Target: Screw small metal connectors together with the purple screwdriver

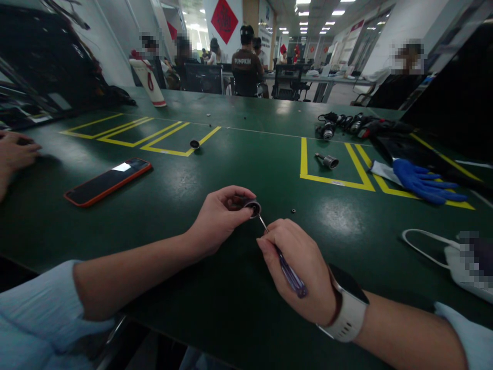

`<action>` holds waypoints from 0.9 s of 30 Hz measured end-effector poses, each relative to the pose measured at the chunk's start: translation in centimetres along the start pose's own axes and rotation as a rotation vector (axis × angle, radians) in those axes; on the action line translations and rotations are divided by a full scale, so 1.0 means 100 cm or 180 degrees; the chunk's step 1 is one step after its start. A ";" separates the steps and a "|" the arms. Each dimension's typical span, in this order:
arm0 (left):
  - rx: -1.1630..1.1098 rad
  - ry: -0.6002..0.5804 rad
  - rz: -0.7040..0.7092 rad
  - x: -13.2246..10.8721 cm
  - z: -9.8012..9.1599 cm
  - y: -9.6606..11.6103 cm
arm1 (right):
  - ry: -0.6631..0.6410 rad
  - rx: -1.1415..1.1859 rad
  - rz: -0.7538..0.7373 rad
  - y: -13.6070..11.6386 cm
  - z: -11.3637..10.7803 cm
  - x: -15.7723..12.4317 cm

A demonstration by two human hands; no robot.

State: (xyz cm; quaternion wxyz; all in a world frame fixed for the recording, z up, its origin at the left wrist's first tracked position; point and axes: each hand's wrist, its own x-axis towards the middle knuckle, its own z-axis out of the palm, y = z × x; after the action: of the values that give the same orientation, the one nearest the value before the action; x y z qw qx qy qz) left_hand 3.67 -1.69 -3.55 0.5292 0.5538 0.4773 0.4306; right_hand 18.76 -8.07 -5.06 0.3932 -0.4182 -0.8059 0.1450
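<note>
My left hand (221,216) pinches a small round black-and-metal part (252,208) just above the green table (239,288). My right hand (296,267) is closed around a thin screwdriver with a purple handle (288,272); its metal tip reaches up to the lower edge of the round part. A white-strapped watch sits on my right wrist. A tiny ring-shaped piece (293,210) lies on the table just right of the hands.
An orange-cased phone (108,181) lies to the left. A small metal cylinder (328,161) rests inside yellow tape lines, a small cap (194,144) further left. A blue glove (423,181), black gear (346,125) and a white cable (423,241) lie right. Another person's hand (13,154) rests far left.
</note>
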 end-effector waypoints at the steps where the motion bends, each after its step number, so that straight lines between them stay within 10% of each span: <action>1: 0.0013 0.0003 0.0002 0.000 0.000 0.001 | 0.0004 -0.0015 0.0001 0.000 0.000 0.000; 27: -0.0074 -0.0010 -0.0051 -0.001 0.000 0.003 | 0.0059 0.0212 -0.0232 0.003 -0.007 0.003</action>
State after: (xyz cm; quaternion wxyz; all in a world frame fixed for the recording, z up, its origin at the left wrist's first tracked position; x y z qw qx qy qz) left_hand 3.66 -1.76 -3.25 0.5398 0.5444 0.4759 0.4309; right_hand 19.30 -7.71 -4.60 0.4194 -0.3767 -0.8116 0.1535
